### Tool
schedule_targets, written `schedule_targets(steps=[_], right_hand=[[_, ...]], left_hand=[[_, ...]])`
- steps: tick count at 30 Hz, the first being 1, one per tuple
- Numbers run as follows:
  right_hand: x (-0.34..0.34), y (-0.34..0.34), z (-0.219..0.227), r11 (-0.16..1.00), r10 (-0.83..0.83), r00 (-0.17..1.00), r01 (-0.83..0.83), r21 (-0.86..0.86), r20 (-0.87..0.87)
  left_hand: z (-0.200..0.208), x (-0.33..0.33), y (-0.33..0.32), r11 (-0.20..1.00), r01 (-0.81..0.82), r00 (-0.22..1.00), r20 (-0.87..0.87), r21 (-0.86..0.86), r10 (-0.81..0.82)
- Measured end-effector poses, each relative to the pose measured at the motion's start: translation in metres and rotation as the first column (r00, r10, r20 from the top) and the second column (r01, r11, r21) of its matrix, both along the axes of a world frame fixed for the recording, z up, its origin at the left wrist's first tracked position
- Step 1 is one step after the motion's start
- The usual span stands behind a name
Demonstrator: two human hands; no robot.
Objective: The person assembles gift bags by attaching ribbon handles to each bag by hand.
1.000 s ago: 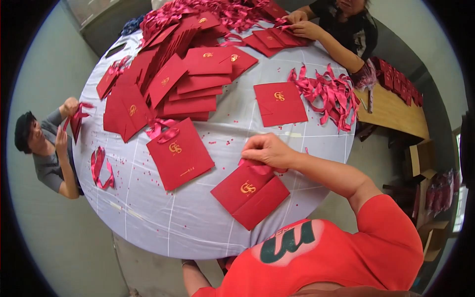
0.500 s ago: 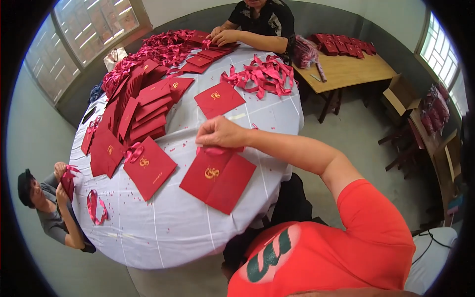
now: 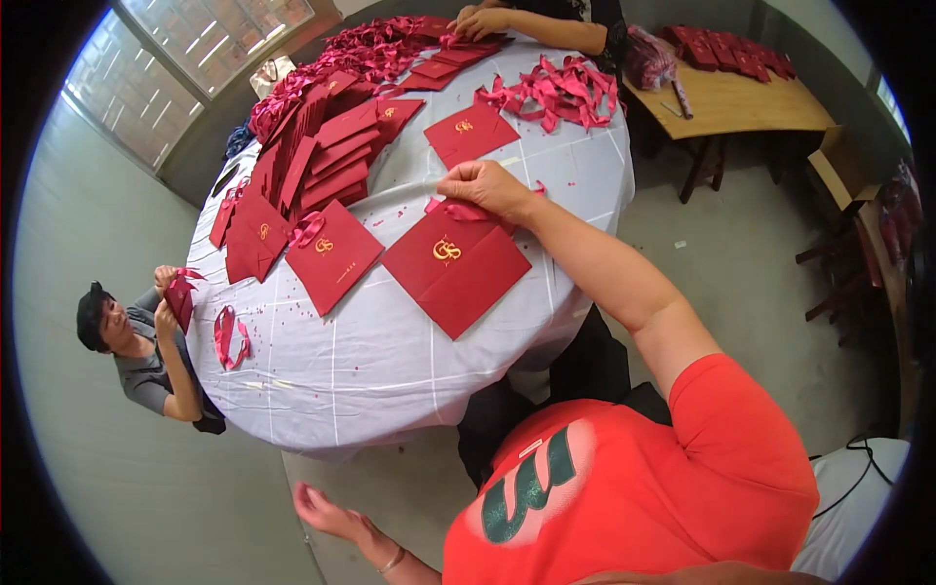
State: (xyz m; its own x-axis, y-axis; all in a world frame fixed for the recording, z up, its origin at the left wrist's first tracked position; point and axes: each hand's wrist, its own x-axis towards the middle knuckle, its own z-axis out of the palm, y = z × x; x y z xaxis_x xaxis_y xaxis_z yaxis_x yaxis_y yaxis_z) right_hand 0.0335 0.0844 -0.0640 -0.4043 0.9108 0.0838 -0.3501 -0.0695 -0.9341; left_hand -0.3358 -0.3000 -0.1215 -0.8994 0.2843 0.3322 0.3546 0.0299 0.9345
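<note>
- I have the right hand (image 3: pixel 490 187) pinched on pink ribbon (image 3: pixel 462 210);
- the red bag (image 3: pixel 460 278) lies just nearside of that grip;
- my left hand (image 3: pixel 329 513), uncurled, is well apart, lower left.

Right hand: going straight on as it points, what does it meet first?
The right hand would likely meet the pile of red bags, though the hand's height above the tablecloth is unclear.
</note>
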Motion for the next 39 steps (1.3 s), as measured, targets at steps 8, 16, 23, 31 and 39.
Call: schedule_targets(steps=[8,16,23,31,39], right_hand=[[0.011,0.011,-0.016,0.958,0.029,0.965,-0.102,0.269,0.261],[-0.009,0.002,-0.015,0.900,0.056,0.955,-0.175,0.400,0.292],[0.000,-0.008,-0.013,0.948,0.084,0.953,-0.167,0.271,0.291],[0.000,-0.005,-0.008,0.948,0.101,0.931,-0.198,0.251,0.350],[-0.022,-0.008,-0.009,0.937,0.092,0.841,-0.254,0.241,0.532]], left_hand=[[0.101,0.115,0.175,0.532,0.782,0.472,-0.249,-0.324,-0.846],[0.094,0.168,0.278,0.390,0.598,0.061,-0.445,-0.701,-0.894],[0.063,0.174,0.296,0.343,0.786,0.072,-0.475,-0.515,-0.877],[0.066,0.182,0.288,0.546,0.666,0.073,-0.685,-0.507,-0.725],[0.046,0.162,0.296,0.491,0.664,0.179,-0.518,-0.564,-0.837]])
